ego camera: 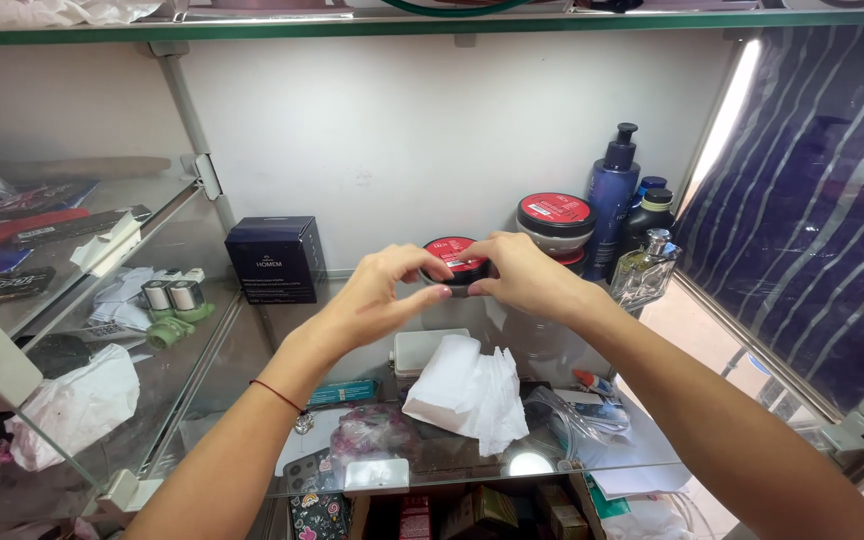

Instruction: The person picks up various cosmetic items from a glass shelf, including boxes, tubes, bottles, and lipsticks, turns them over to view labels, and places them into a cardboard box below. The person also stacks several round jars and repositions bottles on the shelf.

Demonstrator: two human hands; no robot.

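I had the red-lidded jar [457,262] pinched between left hand [382,295] and right hand [522,275] above the glass shelf [252,350]; a fingertip slip risked dropping it onto the glass or knocking the perfume bottle [644,268].

We face a plain white wall [432,130] behind a glass display case, whose upper glass shelf [452,20] runs green-edged along the top of the frame while the main glass shelf [252,350] fills the lower middle. At the left of the frame we see a side glass shelf [72,235] slanting away on white plastic brackets [207,175]. At the right we see a dark blue striped curtain [812,220], with a bright strip of light [730,120] along its left edge.
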